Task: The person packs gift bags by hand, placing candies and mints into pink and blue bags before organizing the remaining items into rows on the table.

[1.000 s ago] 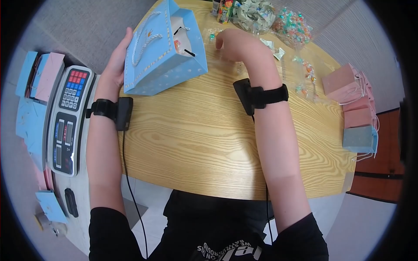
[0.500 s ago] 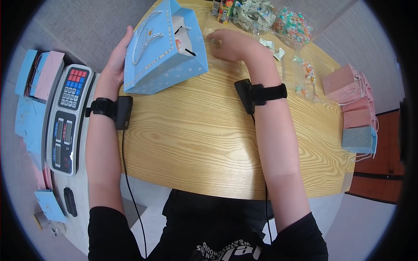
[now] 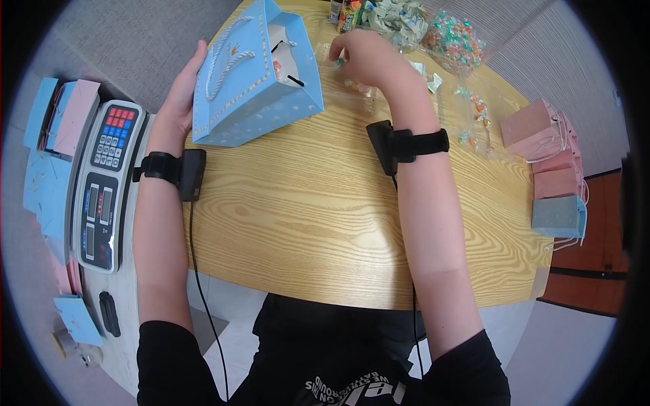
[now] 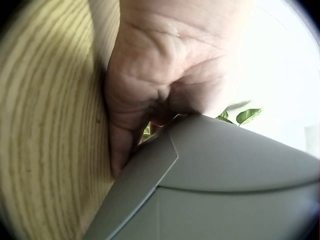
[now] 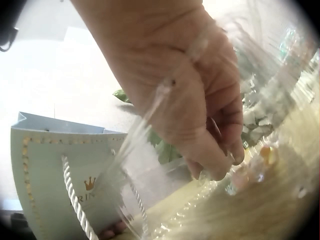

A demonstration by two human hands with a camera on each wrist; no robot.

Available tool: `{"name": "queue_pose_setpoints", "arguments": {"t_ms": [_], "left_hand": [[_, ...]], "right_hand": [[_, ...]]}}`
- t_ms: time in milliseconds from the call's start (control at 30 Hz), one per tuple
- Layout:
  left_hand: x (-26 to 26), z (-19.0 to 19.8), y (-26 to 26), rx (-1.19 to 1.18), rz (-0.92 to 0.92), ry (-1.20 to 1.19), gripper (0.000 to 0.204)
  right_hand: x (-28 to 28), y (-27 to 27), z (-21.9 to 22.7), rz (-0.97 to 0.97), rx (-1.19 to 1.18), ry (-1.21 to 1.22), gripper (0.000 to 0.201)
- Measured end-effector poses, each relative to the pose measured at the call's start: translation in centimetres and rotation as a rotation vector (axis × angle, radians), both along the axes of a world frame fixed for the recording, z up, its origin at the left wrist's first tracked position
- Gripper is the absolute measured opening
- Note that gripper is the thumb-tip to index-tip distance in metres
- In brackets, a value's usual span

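A blue gift bag with white rope handles leans at the table's upper left. My left hand grips it from the left, thumb along its side; in the left wrist view the hand curls round its grey-looking edge, other fingertips hidden. Beyond the bag's right side, my right hand is over a clear plastic packet. Seen in the right wrist view, that hand pinches a small clear-wrapped candy, partly hidden by the fingertips, beside orange and pink candies.
Wrapped candies and a pile of pale green wrapped pieces lie at the far edge. More candies sit in clear plastic to the right. Pink bags stand at the right edge; a scale is on the left.
My right hand moved left over the clear packet, then back to the right and slightly farther off, fingers now bent down at a candy. The left hand and bag stay nearly still.
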State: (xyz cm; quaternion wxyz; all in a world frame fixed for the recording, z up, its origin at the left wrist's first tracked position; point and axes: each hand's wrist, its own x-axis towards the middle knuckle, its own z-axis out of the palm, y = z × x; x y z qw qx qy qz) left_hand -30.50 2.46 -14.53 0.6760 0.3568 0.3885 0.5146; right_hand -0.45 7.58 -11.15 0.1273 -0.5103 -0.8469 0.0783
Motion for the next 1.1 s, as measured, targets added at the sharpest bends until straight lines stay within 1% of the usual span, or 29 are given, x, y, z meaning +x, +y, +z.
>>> {"name": "queue_pose_setpoints", "arguments": {"t_ms": [33,100,133,200,233,300,333,400,433,500,533,600,700,833,900,933,1000,1033,1100], "left_hand": [[0.1,0.1,-0.1,-0.001,0.000,-0.001,0.057],[0.3,0.4,-0.4,-0.016,0.016,-0.003,0.057],[0.3,0.4,-0.4,-0.016,0.018,-0.004,0.057],[0.4,0.5,-0.4,-0.017,0.022,0.018,0.058],[0.5,0.4,-0.4,-0.017,0.019,0.018,0.058],[0.5,0.3,-0.3,-0.002,-0.010,0.006,0.059],[0.3,0.1,-0.2,-0.002,-0.012,0.007,0.059],[-0.1,-0.1,0.1,-0.001,-0.060,0.003,0.061],[0.0,0.0,0.0,-0.001,-0.060,0.003,0.061],[0.3,0.2,-0.2,-0.016,-0.059,-0.031,0.061],[0.2,0.1,-0.2,-0.017,-0.059,-0.031,0.061],[0.1,0.0,-0.1,-0.007,-0.081,-0.029,0.061],[-0.3,-0.3,0.3,-0.009,-0.088,-0.005,0.067],[-0.2,-0.2,0.2,-0.007,-0.087,0.011,0.067],[0.1,0.1,-0.1,-0.014,-0.031,0.035,0.067],[0.2,0.2,-0.2,-0.015,-0.032,0.036,0.067],[0.3,0.3,-0.2,-0.028,0.003,0.005,0.059],[0.2,0.3,-0.2,-0.029,0.003,0.006,0.059],[0.0,0.2,-0.2,-0.035,0.016,-0.008,0.057]], "right_hand": [[0.2,-0.1,0.3,0.000,-0.001,-0.001,0.024],[0.5,-0.1,1.0,-0.033,0.149,-0.021,0.024],[0.4,-0.5,1.6,-0.031,0.149,-0.021,0.024],[0.3,-1.4,2.5,-0.064,-0.014,-0.124,0.026],[0.2,-1.7,2.4,-0.067,-0.014,-0.123,0.026],[-0.3,-2.2,2.3,-0.094,-0.126,-0.226,0.030],[-0.5,-2.2,2.3,-0.095,-0.126,-0.225,0.030],[-0.9,-1.9,2.3,-0.107,-0.296,-0.358,0.038],[-1.2,-1.7,2.4,-0.107,-0.296,-0.358,0.038],[-1.4,-1.4,2.6,-0.161,-0.477,-0.297,0.043],[-1.5,-1.7,2.9,-0.161,-0.478,-0.297,0.043],[-1.6,-2.3,3.3,-0.181,-0.382,-0.314,0.045],[-1.2,-2.6,3.0,-0.178,-0.380,-0.370,0.046],[-1.1,-2.5,2.2,-0.168,-0.347,-0.384,0.046],[-0.9,-2.1,2.0,-0.136,-0.390,-0.356,0.043],[-0.9,-1.9,1.9,-0.137,-0.391,-0.355,0.043],[-0.9,-1.6,1.6,-0.141,-0.369,-0.340,0.036],[-0.9,-1.5,1.6,-0.141,-0.371,-0.339,0.036],[-1.0,-1.2,1.4,-0.129,-0.392,-0.312,0.030]]}}
